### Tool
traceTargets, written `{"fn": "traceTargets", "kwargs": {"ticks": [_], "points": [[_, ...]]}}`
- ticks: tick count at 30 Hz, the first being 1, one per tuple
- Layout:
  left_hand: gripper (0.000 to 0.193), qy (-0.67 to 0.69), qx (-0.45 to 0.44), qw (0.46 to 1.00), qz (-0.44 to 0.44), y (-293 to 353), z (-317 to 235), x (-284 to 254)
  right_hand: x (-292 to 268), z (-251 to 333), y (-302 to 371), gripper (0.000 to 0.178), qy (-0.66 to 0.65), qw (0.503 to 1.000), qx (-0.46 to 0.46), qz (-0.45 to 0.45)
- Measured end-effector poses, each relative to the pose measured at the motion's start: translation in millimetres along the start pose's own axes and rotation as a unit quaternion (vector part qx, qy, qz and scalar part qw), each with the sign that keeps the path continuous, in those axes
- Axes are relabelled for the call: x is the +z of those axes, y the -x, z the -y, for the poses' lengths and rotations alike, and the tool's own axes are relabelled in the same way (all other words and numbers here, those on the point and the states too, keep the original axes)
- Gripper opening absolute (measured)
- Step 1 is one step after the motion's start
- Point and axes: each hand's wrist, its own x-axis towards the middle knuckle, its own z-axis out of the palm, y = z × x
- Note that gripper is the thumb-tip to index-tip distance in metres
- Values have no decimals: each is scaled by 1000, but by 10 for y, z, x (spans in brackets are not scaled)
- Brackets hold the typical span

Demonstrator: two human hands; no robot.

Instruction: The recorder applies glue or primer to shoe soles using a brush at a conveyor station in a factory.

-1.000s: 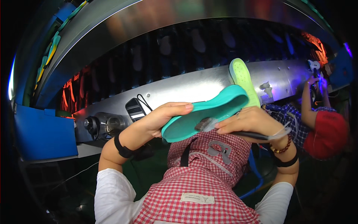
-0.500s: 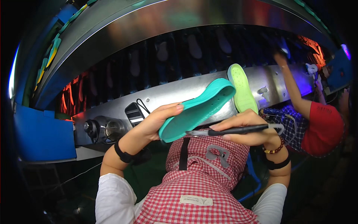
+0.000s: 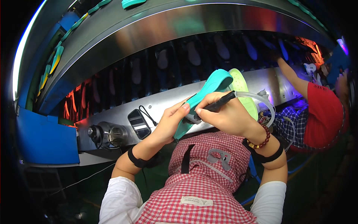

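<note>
One teal shoe sole [image 3: 213, 83]: held aloft before a metal ledge [image 3: 167, 100], slanting up and away from the left hand toward the far side of the right hand.
Left hand [image 3: 172, 121]: closed on the sole's near left edge, thumb on top, fingers wrapping beneath.
Right hand [image 3: 227, 116]: curled narrow, pen-fashion, around a black-handled brush [image 3: 222, 101]; the blurred head, partly hidden by the fingers, appears to rest inside the sole.
Clear tube [image 3: 265, 100]: loops from the handle's end, rightward and down past the right wrist.
Lime-green sole [image 3: 248, 100]: on the ledge just beyond the right hand, partly covered by that hand and the teal sole.
Phone [image 3: 139, 123]: dark, with a looped cord, lying just left of the left hand.
Jar [image 3: 113, 134]: see-through, black-topped, farther left of that hand.
Co-worker [image 3: 323, 115]: in red, well right of the right hand, one arm stretched toward the dark rack [image 3: 179, 59].
</note>
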Motion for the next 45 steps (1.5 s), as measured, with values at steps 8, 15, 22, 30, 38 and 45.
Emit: {"fn": "traceTargets", "kwargs": {"ticks": [8,15,22,30,38,45], "points": [[43,-8,18,999,-27,-60,99,-38,61,-134,-28,16,48,998,-10,-25],[43,11,38,997,-64,-44,146,-45,18,-277,-120,15,82,989,-55,-109],[46,87,18,995,-48,18,122,-103,-69,-592,-211,12,36,972,-108,-204],[49,272,-30,961,-29,-79,306,-225,24,-1045,-329,21,-5,973,-89,-213],[55,91,223,971,5,284,-431,-390,-233,-742,304,26,-468,875,-124,-16],[61,303,420,852,74,332,-2110,-1278,-339,-960,317,27,-476,874,-41,-87]]}}
